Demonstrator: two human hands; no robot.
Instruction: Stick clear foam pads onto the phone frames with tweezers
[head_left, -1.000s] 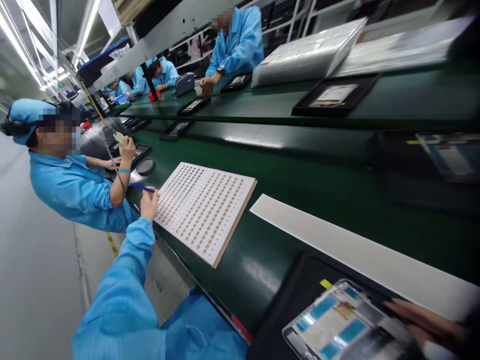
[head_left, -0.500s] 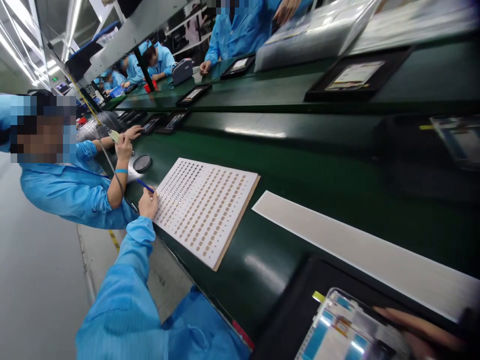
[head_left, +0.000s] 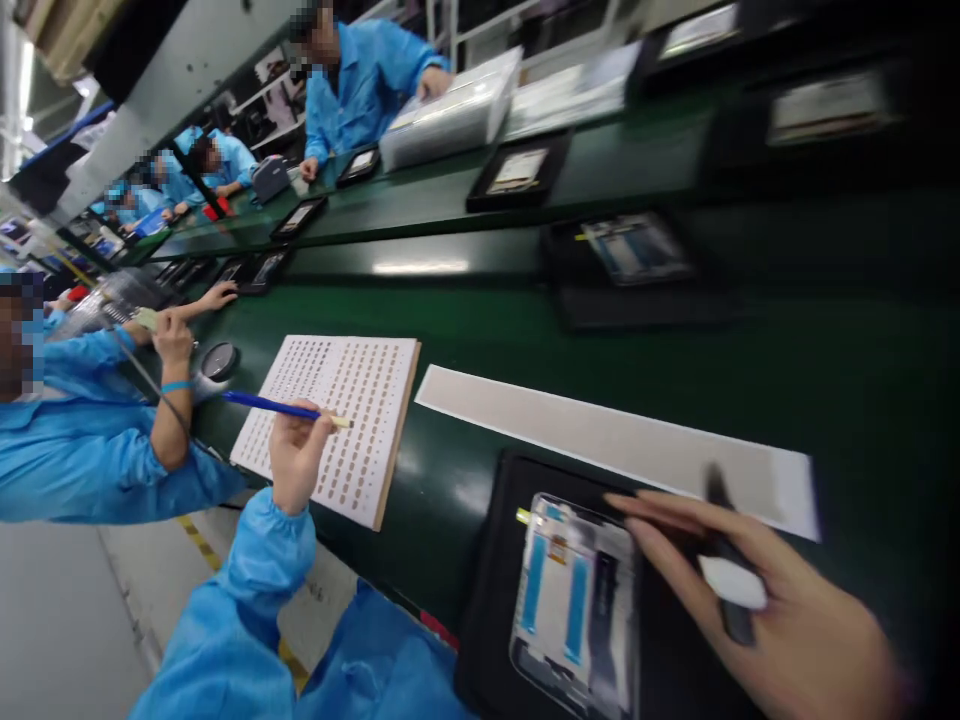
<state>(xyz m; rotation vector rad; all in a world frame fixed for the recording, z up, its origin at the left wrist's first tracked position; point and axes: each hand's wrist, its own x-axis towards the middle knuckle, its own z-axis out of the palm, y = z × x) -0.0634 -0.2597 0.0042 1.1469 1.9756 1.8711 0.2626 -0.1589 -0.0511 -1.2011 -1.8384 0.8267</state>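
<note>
My left hand (head_left: 295, 462) is closed around a blue pen-like tool (head_left: 274, 404) with a pale tip. It hovers at the near side of a white sheet of small brown pieces (head_left: 367, 420) on a board. My right hand (head_left: 787, 610), partly blurred, has a dark slim tool with a white band (head_left: 731, 585) between thumb and fingers. Its extended fingertips are beside the top right edge of a phone frame (head_left: 551, 600), which has blue strips and a yellow tab. A black tray (head_left: 480, 610) holds the frame.
A long pale strip (head_left: 600, 430) lies beyond the tray. Farther back on the green bench are another phone frame (head_left: 637, 248) on black and a black tray (head_left: 555, 180). A round dish (head_left: 220, 361) stands at left, near a co-worker's arm (head_left: 169, 430). Another person stands across the bench.
The view has swung right, bringing my right hand and the phone frame fully into sight. My left hand has lifted the blue tool from the sheet's left edge, tip now pointing right.
</note>
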